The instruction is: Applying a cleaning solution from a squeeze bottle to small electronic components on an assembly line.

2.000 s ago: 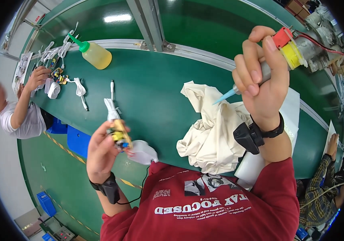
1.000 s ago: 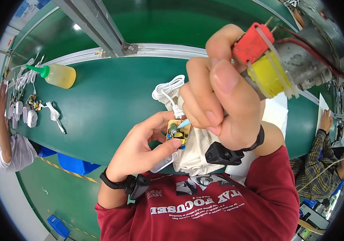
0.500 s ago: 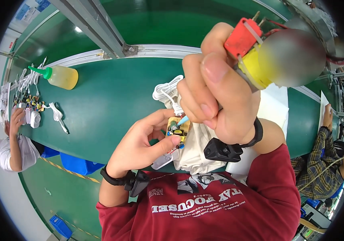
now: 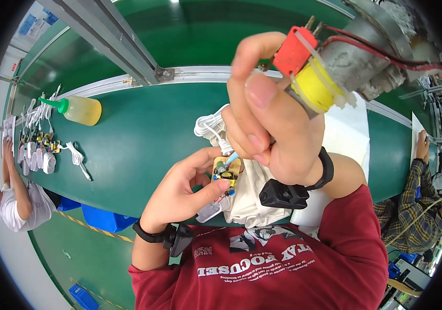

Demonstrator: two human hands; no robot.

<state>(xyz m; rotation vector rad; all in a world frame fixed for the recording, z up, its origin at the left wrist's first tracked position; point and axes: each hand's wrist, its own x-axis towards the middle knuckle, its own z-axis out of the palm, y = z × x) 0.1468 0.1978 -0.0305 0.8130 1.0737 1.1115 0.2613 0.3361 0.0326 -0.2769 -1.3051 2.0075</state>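
At the far left, a co-worker in a white shirt [image 4: 27,209] is at the green surface [image 4: 133,119], close to a cluster of white casings [image 4: 37,159]. A bundled white cable [image 4: 76,154] lies just right of them, and a green-spouted bottle [image 4: 84,110] is near the metal rail [image 4: 200,74] along the far edge. The near edge slopes down toward you, above a blue bin [image 4: 105,217]. Between bottle and left hand you have a broad open stretch; on the right, cream cloth [image 4: 254,199] and a white sheet [image 4: 347,129] take up much of the room.

Your left hand [image 4: 182,183] is partly closed, pinching a small circuit board [image 4: 226,178] with the thumb over its face, in front of you above the cloth. A coiled white cable [image 4: 210,123] lies just beyond it. Your right hand [image 4: 280,119], raised, curls around a grey tool [image 4: 352,54] with a red switch [image 4: 294,50]. Its light blue tip [image 4: 233,157] points down at the board; you cannot tell whether they touch.
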